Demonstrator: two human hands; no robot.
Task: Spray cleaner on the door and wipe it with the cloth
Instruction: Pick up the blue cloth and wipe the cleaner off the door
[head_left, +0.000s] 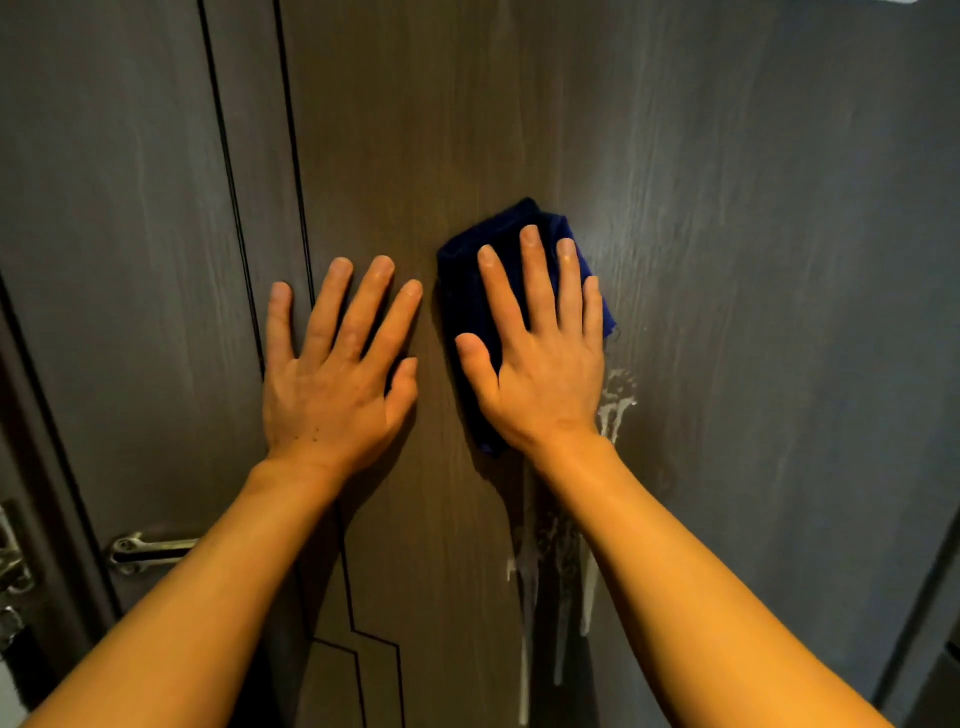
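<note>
A: Blue cloth (470, 312) is being pressed flat on the door (753, 234) under the splayed right hand (540, 364); left hand (337, 374) is being braced open, empty.

B: Foam runs (615, 405) below are being missed; streaks are likely being left if dried

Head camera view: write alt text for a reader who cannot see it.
A right hand presses a folded blue cloth flat against a dark wood-grain door, while the left hand rests bare beside it. White cleaner drips run below the cloth; a metal handle sits lower left.
</note>
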